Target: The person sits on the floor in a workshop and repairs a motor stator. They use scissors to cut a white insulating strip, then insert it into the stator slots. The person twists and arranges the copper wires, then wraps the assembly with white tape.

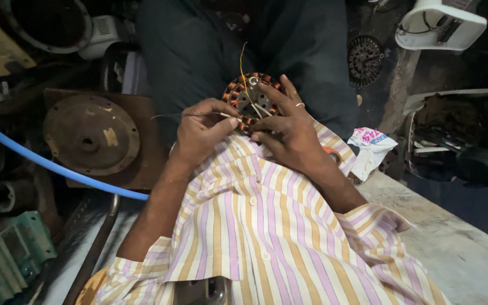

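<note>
Left hand (201, 133) pinches a thin wire (170, 116), fingers closed; right hand (286, 127) grips the copper-wound stator (244, 96), fingers curled around its right rim.

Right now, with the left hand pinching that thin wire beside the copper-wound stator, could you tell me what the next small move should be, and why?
Probably draw the thin wire gently leftward to take up slack. The left hand pinches it at the edge of the stator, its free end trails left, and the right hand steadies the coil on the lap.
</note>
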